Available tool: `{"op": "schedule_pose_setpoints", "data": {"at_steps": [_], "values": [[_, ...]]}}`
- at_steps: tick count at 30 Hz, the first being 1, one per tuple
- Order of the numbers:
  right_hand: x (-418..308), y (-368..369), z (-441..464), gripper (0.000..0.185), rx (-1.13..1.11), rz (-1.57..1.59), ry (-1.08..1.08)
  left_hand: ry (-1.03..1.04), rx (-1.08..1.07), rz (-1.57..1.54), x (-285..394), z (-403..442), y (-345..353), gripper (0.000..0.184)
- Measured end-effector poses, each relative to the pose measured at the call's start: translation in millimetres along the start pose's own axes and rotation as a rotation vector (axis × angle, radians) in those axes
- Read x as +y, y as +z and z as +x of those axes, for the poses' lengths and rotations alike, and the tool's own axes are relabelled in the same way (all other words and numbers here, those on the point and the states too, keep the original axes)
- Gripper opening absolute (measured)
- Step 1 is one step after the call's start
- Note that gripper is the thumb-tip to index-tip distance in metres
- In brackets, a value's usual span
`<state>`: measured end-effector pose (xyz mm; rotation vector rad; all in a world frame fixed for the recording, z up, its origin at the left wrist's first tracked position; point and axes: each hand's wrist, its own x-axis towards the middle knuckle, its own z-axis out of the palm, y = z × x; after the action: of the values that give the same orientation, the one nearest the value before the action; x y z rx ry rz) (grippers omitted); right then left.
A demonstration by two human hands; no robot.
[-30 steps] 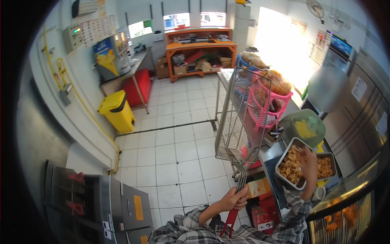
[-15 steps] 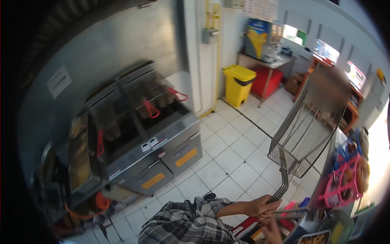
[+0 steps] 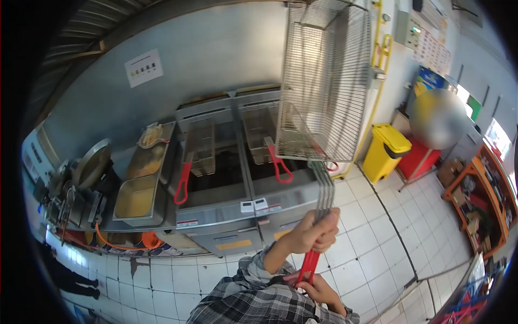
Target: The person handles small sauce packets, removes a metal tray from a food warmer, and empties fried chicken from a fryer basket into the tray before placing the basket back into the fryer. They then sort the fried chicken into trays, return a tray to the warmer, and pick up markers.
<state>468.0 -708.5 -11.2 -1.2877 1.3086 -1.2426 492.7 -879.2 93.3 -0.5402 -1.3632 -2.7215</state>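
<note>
Boxy wire-mesh basket point(image 3: 324, 89) swung before steel fryer point(image 3: 224, 218); left hand point(image 3: 314, 233), right hand point(image 3: 321, 291) both gripping red-ended handle point(image 3: 309, 264).

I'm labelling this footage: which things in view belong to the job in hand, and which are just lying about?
Job in hand:
wire basket, its red handle held by left hand and right hand
fryer, probably: red-handled baskets sit in it

Apparently just there:
yellow bin
orange shelving
wall notice

White floor tiles point(image 3: 375, 254) spread between a grey metal wall point(image 3: 216, 70) and orange shelving point(image 3: 478, 197) near a bright window point(image 3: 497, 138).
</note>
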Motion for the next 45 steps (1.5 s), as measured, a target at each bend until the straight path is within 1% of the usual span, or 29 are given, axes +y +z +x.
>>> {"op": "schedule_pose_setpoints", "data": {"at_steps": [1,3,4,7,8,11,12,15,16,21,23,27,32,35,38,45], "values": [[2,-3,24,0.031,-0.056,0.031,-0.009,-0.001,0.077,-0.019,17,-4,-15,0.035],[5,-8,68,0.032,-0.167,0.089,-0.024,0.064,0.170,0.003,49,-11,-43,0.035],[3,-10,89,0.032,-0.216,0.097,-0.071,0.095,0.216,0.014,63,-15,-56,0.036],[-2,-12,143,0.032,-0.371,0.234,0.089,0.137,0.329,0.008,93,-31,-104,0.035],[-3,-11,159,0.032,-0.409,0.254,0.062,0.155,0.338,-0.021,101,-35,-120,0.034],[-10,-1,194,0.031,-0.374,0.419,0.016,0.182,0.399,-0.089,117,-48,-163,0.034],[-9,2,203,0.030,-0.373,0.519,0.025,0.202,0.401,-0.151,117,-51,-180,0.033],[-11,0,229,0.030,-0.417,0.611,0.090,0.232,0.392,-0.345,120,-60,-220,0.033],[-5,1,235,0.031,-0.438,0.698,0.045,0.245,0.365,-0.368,118,-62,-232,0.032],[16,-6,258,0.033,-0.379,0.839,0.194,0.263,0.378,-0.534,95,-70,-290,0.031],[21,-9,265,0.033,-0.381,0.866,0.219,0.284,0.382,-0.633,86,-73,-304,0.031],[24,-9,283,0.033,-0.378,0.878,0.252,0.321,0.355,-0.719,82,-81,-326,0.028],[24,-10,312,0.032,-0.356,0.854,0.286,0.348,0.343,-0.754,93,-82,-352,0.027],[31,-12,324,0.032,-0.369,0.853,0.252,0.375,0.317,-0.774,97,-80,-364,0.026],[30,-14,332,0.032,-0.365,0.806,0.265,0.400,0.299,-0.774,99,-80,-376,0.025],[20,-11,343,0.034,-0.428,0.841,0.322,0.436,0.349,-0.778,108,-85,-374,0.025]]}}
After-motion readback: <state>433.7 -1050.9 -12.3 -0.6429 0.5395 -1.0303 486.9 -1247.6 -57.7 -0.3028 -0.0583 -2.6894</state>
